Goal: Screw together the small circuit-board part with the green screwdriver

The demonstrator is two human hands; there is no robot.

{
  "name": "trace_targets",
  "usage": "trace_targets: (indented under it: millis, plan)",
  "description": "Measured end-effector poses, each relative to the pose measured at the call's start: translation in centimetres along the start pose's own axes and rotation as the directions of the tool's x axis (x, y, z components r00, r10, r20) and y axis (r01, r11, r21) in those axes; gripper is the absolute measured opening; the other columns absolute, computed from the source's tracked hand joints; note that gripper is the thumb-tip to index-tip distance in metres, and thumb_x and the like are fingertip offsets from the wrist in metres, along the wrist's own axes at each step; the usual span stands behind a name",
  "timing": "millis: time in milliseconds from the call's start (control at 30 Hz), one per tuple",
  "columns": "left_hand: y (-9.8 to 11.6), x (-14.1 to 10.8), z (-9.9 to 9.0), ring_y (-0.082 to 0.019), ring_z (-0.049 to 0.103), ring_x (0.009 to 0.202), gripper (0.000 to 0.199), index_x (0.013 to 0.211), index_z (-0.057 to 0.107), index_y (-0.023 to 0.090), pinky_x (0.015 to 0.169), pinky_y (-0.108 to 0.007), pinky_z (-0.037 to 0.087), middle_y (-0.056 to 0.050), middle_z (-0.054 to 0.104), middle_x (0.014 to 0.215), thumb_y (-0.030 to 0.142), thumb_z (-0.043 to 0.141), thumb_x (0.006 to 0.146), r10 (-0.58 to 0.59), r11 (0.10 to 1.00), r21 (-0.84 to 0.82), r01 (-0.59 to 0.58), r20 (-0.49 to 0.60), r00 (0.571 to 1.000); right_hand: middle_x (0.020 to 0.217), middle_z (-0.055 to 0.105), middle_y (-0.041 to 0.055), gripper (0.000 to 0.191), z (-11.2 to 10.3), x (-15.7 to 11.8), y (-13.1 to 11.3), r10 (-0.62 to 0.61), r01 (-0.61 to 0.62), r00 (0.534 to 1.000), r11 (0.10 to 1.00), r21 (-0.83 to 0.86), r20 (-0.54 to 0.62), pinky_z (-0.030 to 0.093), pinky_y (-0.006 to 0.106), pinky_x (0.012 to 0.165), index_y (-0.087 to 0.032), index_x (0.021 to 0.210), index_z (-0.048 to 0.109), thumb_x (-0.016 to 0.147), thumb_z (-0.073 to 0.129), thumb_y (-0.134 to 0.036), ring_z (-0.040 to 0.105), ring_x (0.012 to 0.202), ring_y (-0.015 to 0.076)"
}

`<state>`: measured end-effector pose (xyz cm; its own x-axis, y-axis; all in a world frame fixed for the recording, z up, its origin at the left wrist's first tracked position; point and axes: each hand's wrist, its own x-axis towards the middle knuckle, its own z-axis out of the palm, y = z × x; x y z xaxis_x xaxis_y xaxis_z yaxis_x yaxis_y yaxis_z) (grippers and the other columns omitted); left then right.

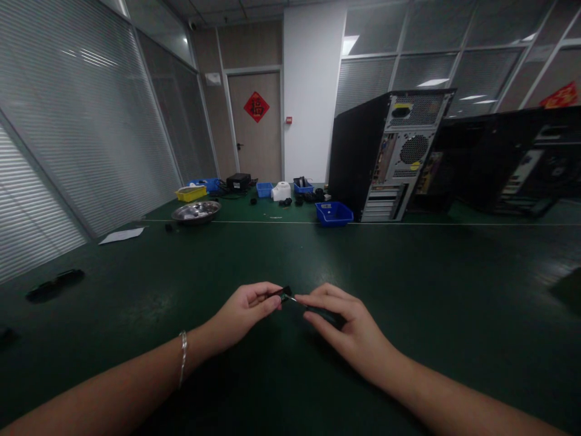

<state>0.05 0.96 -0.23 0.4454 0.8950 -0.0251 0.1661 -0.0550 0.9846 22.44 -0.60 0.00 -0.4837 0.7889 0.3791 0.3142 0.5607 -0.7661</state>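
Near the middle of the green table, my left hand (247,312) pinches a small dark part (285,293) with a bit of green on it, between thumb and fingers. My right hand (347,318) is closed on a screwdriver-like tool (329,315) with a dark handle. The tool's thin metal tip points left and meets or nearly meets the small part; exact contact is too small to tell. Most of the handle is hidden by my right fingers.
On the green table (204,254) stand a metal bowl (196,211), a blue bin (334,214), a yellow tray (191,193) and a black computer tower (363,157). Sunglasses-like dark items (55,286) and a white paper (121,235) lie at left.
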Motion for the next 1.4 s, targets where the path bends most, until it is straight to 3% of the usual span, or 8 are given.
trace_targets:
  millis: [367, 833, 1000, 1167, 1400]
  plan:
    - [0.8, -0.3, 0.1, -0.014, 0.05, 0.074, 0.03, 0.105, 0.062, 0.016, 0.068, -0.026, 0.038, -0.003, 0.061, 0.085, 0.034, 0.046, 0.087, 0.029, 0.992, 0.122, -0.035, 0.046, 0.999, 0.096, 0.059, 0.0039, 0.031, 0.0, 0.0, 0.1, 0.053, -0.052, 0.998, 0.998, -0.021, 0.027, 0.047, 0.028, 0.075, -0.027, 0.118, 0.06, 0.088, 0.056, -0.021, 0.057, 0.086, 0.0161]
    - [0.7, -0.5, 0.1, -0.013, 0.051, 0.071, 0.028, 0.099, 0.065, 0.014, 0.063, -0.024, 0.037, -0.002, 0.061, 0.078, 0.035, 0.051, 0.085, 0.018, 0.993, 0.114, -0.026, 0.073, 0.997, 0.092, 0.06, 0.0039, 0.032, 0.1, 0.1, 0.3, -0.011, 0.012, 1.0, 1.0, -0.021, 0.025, 0.047, 0.028, 0.074, -0.027, 0.118, 0.06, 0.087, 0.056, -0.02, 0.058, 0.085, 0.0162]
    - [0.4, -0.2, 0.0, -0.012, 0.05, 0.068, 0.032, 0.109, 0.059, 0.015, 0.062, -0.024, 0.037, -0.002, 0.062, 0.079, 0.034, 0.054, 0.084, -0.001, 0.999, 0.044, -0.002, 0.053, 0.999, 0.093, 0.06, 0.004, 0.031, 0.1, 0.0, 0.6, 0.006, -0.006, 1.0, 0.999, -0.035, 0.002, 0.047, 0.029, 0.074, -0.027, 0.118, 0.06, 0.087, 0.056, -0.021, 0.058, 0.084, 0.0165]
    - [0.0, 0.1, 0.0, -0.012, 0.052, 0.066, 0.028, 0.097, 0.057, 0.013, 0.062, -0.025, 0.039, -0.005, 0.065, 0.079, 0.036, 0.058, 0.081, -0.024, 0.997, -0.073, 0.025, 0.022, 0.999, 0.093, 0.061, 0.0042, 0.031, 0.3, 0.1, 0.6, 0.024, -0.024, 1.0, 0.999, -0.023, -0.008, 0.047, 0.028, 0.074, -0.026, 0.117, 0.061, 0.087, 0.056, -0.021, 0.058, 0.085, 0.0166]
    - [-0.5, 0.1, -0.1, -0.012, 0.054, 0.071, 0.03, 0.106, 0.058, 0.011, 0.066, -0.028, 0.042, -0.01, 0.067, 0.094, 0.031, 0.058, 0.082, 0.012, 0.99, -0.144, -0.005, 0.047, 0.999, 0.093, 0.061, 0.0051, 0.03, 0.1, 0.2, 0.3, 0.024, -0.024, 0.999, 0.999, -0.022, -0.023, 0.048, 0.029, 0.075, -0.025, 0.116, 0.062, 0.087, 0.055, -0.022, 0.058, 0.085, 0.0171]
